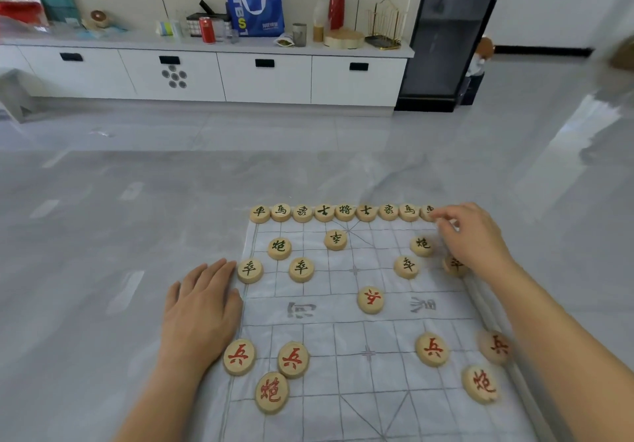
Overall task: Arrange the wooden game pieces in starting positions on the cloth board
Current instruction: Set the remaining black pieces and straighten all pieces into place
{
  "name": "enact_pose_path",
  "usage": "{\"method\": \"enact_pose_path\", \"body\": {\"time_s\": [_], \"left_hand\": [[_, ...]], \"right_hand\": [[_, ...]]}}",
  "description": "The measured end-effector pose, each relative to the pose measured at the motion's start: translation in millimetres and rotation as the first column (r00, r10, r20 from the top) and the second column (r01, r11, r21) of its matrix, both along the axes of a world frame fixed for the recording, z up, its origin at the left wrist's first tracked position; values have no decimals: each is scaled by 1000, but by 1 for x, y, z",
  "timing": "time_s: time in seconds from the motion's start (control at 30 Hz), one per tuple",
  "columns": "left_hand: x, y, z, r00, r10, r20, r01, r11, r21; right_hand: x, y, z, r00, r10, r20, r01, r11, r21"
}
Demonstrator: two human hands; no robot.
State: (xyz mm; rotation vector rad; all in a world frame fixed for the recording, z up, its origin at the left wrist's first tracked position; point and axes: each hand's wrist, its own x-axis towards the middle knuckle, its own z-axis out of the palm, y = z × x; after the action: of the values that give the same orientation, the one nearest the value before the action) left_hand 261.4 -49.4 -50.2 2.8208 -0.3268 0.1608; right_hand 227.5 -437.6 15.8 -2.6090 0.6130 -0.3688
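Left hand [202, 308] flat at edge of cloth board [343, 338]; right hand [473, 235] pinches corner piece [428, 211]

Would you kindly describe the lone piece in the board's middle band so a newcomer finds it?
Find the cloth board on the grey surface. An ungridded band with faded characters crosses its middle. The red-marked wooden disc there sits alone between those characters.

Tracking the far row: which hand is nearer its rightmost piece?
Right. The right hand pinches the rightmost piece; the left hand lies flat left of the board.
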Motion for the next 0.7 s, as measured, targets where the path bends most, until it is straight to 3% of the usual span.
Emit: {"method": "enact_pose_path", "body": {"time_s": [0.13,0.23,0.43,0.7], "left_hand": [[1,0,-1,1000,7,-5,-7,1000,30],[1,-1,0,1000,8,-14,-7,999,37],[0,-1,1,1000,6,-14,-6,999,35],[-1,-1,2,1000,5,-14,-4,1000,18]], "right_hand": [[-7,-4,-3,999,9,-31,-7,999,44],[-2,22,-9,989,140,-54,-138,989,48],[34,91,-9,895,404,-190,-438,876,-202],[60,113,-8,837,424,-345,-504,844,-185]]}}
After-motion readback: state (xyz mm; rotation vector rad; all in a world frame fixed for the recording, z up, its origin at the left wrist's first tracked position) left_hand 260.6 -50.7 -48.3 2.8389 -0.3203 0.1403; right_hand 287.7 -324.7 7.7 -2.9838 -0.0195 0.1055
